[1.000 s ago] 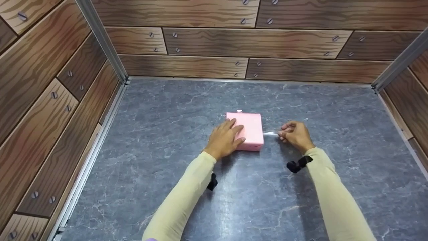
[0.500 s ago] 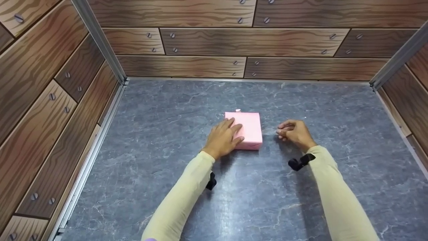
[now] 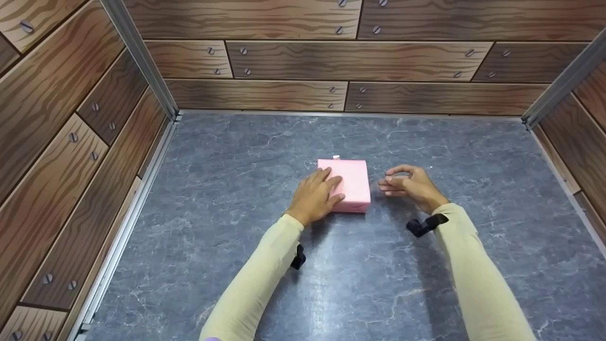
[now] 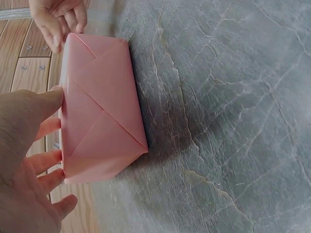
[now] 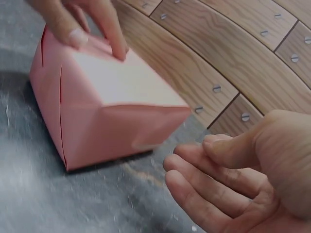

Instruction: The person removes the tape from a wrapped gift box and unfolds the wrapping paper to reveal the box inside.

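A pink paper-wrapped box (image 3: 352, 182) with folded end flaps (image 4: 104, 97) sits on the grey floor panel. My left hand (image 3: 312, 196) rests on its top, fingers spread and pressing down, as the right wrist view also shows. Just right of the box is my right hand (image 3: 412, 184), apart from it in the head view. Its thumb meets the index finger while the other fingers extend. A pale glint of a clear tape strip (image 5: 146, 145) shows low on the box's side near these fingertips; the strip's end seems pinched there, though it is hard to see.
A small whitish tab (image 3: 336, 157) sticks out behind the box. Wood-print panels (image 3: 265, 59) stand at the back and both sides, with metal rails (image 3: 142, 61) at the corners. The marbled grey surface (image 3: 236, 246) spreads around the box.
My right hand has moved left toward the box and its fingers have extended. The white-glinting strip between hand and box no longer shows in the head view. My left hand stays on the box.
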{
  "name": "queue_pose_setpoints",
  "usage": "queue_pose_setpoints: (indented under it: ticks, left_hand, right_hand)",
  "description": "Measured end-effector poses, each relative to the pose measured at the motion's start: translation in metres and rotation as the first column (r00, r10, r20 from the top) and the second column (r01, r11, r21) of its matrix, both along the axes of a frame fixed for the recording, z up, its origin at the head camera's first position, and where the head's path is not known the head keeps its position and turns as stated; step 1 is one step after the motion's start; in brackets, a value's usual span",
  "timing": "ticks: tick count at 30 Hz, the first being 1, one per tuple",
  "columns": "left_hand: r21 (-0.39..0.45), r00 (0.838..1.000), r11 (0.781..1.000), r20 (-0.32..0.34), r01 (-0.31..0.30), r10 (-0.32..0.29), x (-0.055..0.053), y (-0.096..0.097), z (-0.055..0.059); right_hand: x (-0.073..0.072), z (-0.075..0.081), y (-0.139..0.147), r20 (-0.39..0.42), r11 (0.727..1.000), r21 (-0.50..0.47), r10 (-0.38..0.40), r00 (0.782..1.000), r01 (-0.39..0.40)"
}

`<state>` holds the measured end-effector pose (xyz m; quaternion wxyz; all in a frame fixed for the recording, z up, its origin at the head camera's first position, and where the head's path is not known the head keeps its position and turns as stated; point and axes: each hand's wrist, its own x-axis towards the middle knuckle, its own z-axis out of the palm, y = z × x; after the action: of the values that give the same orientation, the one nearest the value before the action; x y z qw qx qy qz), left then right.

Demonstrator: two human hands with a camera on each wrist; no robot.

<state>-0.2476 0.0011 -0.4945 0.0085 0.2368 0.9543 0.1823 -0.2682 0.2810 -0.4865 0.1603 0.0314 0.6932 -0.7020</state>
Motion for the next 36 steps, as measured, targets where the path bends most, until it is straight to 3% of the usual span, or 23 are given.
queue_pose_setpoints:
  ticks: [6,13,22,26,30,33,36]
  left_hand:
    - [-0.003,1.0,1.0,0.025,0.002,-0.002,0.002,0.001,-0.001]
    - [-0.097,1.0,0.995,0.026,0.009,-0.007,0.003,-0.001,-0.002]
    - [-0.145,0.998,0.989,-0.061,-0.011,0.002,0.008,-0.002,-0.002]
    - [-0.154,0.995,0.988,-0.099,-0.023,0.008,0.011,-0.001,-0.003]
    - [-0.157,0.992,0.988,-0.124,-0.018,-0.002,0.015,0.001,-0.004]
    - [-0.151,0.989,0.988,-0.149,-0.01,-0.012,0.017,0.003,-0.004]
    - [-0.145,0.984,0.989,-0.177,-0.008,-0.018,0.018,0.006,-0.004]
  right_hand:
    - [0.001,0.005,-0.005,0.008,0.999,0.039,0.002,1.0,-0.002]
    - [0.003,0.004,0.004,0.016,0.992,0.126,0.0,1.0,-0.002]
    - [0.007,0.004,0.013,-0.026,0.979,0.199,-0.045,0.999,0.049]
    - [0.012,0.008,0.005,-0.131,0.953,0.295,-0.025,0.991,0.063]
    - [0.021,0.011,-0.013,-0.25,0.908,0.417,0.06,0.966,0.052]
    - [0.028,0.01,-0.03,-0.282,0.862,0.507,0.136,0.95,0.027]
    - [0.035,0.008,-0.044,-0.285,0.837,0.547,0.179,0.942,0.006]
